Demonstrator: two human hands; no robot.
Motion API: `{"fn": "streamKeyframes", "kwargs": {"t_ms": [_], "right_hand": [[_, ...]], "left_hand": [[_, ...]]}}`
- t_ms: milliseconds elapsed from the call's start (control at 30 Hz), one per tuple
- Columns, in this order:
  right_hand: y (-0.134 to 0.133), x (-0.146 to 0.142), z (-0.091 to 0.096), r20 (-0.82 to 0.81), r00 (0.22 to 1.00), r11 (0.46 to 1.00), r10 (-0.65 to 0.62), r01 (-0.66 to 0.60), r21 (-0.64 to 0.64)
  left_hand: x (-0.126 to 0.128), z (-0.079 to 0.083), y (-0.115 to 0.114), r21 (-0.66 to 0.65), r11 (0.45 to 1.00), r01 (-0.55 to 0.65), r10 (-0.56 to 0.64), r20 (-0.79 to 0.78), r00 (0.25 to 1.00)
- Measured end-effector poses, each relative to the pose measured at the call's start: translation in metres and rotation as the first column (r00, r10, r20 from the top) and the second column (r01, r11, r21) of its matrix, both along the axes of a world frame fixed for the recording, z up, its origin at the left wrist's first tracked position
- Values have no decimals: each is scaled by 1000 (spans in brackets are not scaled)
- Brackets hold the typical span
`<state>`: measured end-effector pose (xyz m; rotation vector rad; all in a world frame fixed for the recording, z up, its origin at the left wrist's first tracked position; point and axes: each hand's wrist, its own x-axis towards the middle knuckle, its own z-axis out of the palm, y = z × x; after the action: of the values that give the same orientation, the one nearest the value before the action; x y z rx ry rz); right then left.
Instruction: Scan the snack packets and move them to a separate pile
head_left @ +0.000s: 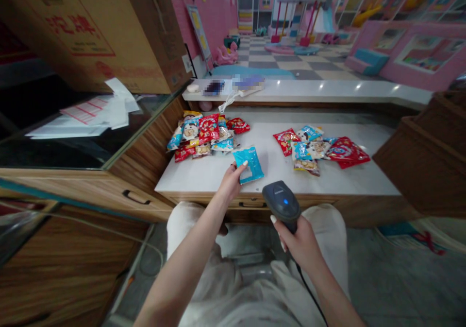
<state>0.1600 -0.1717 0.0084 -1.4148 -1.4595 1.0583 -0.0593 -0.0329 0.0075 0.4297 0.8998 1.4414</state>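
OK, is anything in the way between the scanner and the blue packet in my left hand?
Nothing visible stands between the scanner in your right hand and the packet; just your left hand's thumb overlaps the packet.

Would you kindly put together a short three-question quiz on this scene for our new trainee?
1. Which thing does the person's right grip hold?
2. True or false: the left grip holds a blue packet.
3. On which side of the picture does the cardboard box stand? A) right; B) left; C) middle.

Key: 1. A scanner. 2. True. 3. B.
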Motion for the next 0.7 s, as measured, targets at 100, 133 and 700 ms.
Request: {"fn": "streamKeyframes", "kwargs": {"t_ms": [100,133,700], "right_hand": [[4,-5,-1,-29,999,999,36,-37,-37],[5,-7,0,-33,999,998,37,-38,-43],[14,-34,27,16,992,992,127,-127,-16]], "left_hand": [[0,-5,0,15,999,-37,37,7,999],[0,-6,0,17,998,-61,61,22,998],[2,-11,-1,47,992,-114,111,57,992]]}}
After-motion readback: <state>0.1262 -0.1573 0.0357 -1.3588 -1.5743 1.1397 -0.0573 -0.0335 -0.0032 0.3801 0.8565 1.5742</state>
